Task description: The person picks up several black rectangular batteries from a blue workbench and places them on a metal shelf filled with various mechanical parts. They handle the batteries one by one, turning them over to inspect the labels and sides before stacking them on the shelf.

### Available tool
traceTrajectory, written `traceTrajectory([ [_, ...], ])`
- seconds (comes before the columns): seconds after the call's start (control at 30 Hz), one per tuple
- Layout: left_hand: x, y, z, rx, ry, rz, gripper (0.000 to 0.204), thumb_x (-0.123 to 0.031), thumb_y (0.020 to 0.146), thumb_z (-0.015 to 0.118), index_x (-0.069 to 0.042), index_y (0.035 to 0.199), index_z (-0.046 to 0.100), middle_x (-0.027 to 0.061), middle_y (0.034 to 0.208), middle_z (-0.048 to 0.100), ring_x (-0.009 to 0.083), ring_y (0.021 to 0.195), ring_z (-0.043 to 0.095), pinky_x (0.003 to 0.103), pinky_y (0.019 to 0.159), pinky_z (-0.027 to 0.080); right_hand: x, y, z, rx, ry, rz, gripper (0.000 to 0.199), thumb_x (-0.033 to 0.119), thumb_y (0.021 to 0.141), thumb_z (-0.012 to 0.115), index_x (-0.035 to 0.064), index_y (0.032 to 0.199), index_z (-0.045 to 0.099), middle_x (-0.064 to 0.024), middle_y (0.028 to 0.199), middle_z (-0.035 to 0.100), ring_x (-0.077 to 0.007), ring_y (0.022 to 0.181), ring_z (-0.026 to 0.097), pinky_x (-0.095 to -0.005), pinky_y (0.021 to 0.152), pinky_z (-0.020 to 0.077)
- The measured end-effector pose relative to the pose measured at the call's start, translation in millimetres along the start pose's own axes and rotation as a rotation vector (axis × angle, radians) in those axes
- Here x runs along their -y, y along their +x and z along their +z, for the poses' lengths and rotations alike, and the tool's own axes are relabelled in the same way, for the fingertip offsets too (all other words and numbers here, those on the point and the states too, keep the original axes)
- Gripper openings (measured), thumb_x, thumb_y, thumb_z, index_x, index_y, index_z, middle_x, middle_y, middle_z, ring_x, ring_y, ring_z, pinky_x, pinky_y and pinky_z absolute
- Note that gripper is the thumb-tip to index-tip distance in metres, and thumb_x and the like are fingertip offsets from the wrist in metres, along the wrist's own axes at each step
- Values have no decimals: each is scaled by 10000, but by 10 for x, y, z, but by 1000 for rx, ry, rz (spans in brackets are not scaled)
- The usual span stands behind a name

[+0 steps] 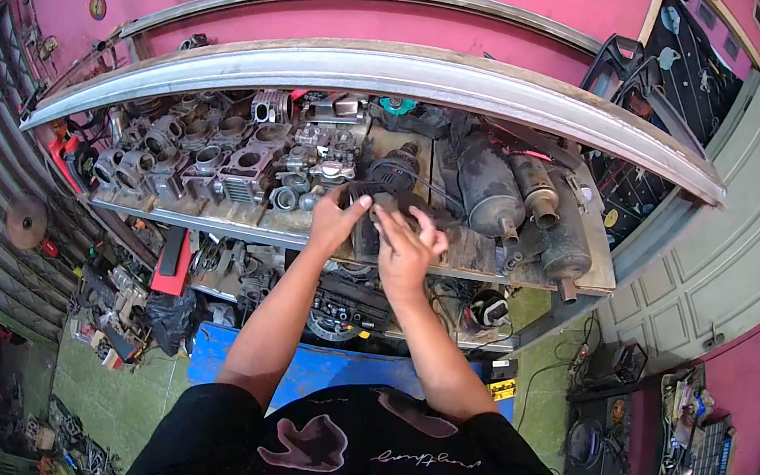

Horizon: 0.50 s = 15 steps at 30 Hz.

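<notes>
Both hands meet over the front of the workbench shelf [280, 221], around a dark, dirty piece [384, 200] whose kind I cannot make out. My left hand [334, 221] pinches its left side, thumb on top. My right hand [407, 251] has its thumb and nearer fingers on the right side, while the outer fingers stick out loosely. Just behind stands a black, ribbed round part [395, 170] with a narrower top. Below the hands, a dark upright shape [365, 238] is partly hidden by them.
Left on the shelf sit several engine cylinder blocks [249, 164] and carburetors [331, 168]. Exhaust mufflers [489, 190] lie at right. A metal rail [384, 71] crosses above the shelf. Beneath are stored parts [347, 301] and a blue panel [303, 372].
</notes>
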<state>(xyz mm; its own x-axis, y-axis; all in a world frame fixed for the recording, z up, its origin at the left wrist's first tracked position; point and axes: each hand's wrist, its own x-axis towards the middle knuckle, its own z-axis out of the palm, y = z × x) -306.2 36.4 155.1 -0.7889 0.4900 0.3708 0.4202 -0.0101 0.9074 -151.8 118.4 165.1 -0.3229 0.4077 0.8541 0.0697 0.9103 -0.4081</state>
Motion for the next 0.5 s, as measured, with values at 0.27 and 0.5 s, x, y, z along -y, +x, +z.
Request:
traceTrajectory([
  [0.27, 122, -2, -80, 17, 11, 64, 569, -459, 907, 738, 46, 1169, 717, 177, 1020, 774, 233, 935, 725, 379, 875, 546, -116, -747, 22, 73, -109, -218, 329, 148, 868, 717, 390, 1075, 801, 117, 1084, 763, -217, 1274, 596, -527, 1020, 283],
  [0.5, -20, -62, -130, 15, 54, 45, 558, -489, 893, 749, -6, 1173, 737, 171, 951, 780, 241, 889, 744, 383, 843, 554, -72, 84, 124, -55, -120, -173, 354, 126, 878, 680, 371, 1105, 799, 96, 1099, 768, -239, 1283, 597, -528, 1034, 283],
])
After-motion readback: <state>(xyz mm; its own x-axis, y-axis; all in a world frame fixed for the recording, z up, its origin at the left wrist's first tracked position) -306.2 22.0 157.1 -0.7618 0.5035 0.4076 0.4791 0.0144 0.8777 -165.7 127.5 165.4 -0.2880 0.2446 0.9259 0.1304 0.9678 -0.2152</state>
